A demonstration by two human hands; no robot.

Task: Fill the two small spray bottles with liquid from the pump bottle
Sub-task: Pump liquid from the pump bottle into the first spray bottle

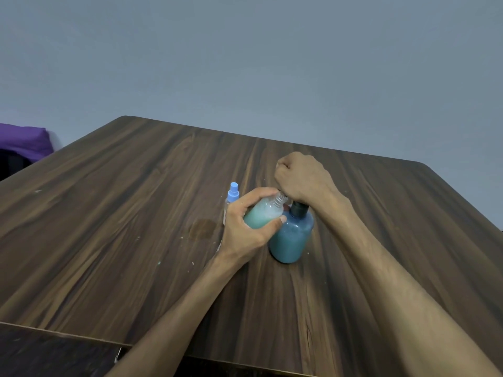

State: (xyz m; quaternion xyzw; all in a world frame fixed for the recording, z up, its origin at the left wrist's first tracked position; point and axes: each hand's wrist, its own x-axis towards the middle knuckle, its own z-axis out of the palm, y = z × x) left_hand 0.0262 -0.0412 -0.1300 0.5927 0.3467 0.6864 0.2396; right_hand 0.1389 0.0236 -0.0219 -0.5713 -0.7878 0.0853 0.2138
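My left hand [245, 227] grips a small clear spray bottle [265, 213] without its cap, tilted with its threaded mouth up and to the right toward the pump. Blue-green liquid fills most of it. My right hand [299, 176] is a fist pressing down on the black pump head of the blue pump bottle [292, 238], which stands upright on the table. The pump's nozzle is hidden under my hand. A second small spray bottle [232, 198] with a light blue spray cap stands just behind my left hand, its body mostly hidden.
The dark wood-grain table [136, 213] has a damp stain [201, 228] and small pale specks left of the bottles. A purple cloth [24, 140] lies beyond the table's left edge. A grey wall stands behind.
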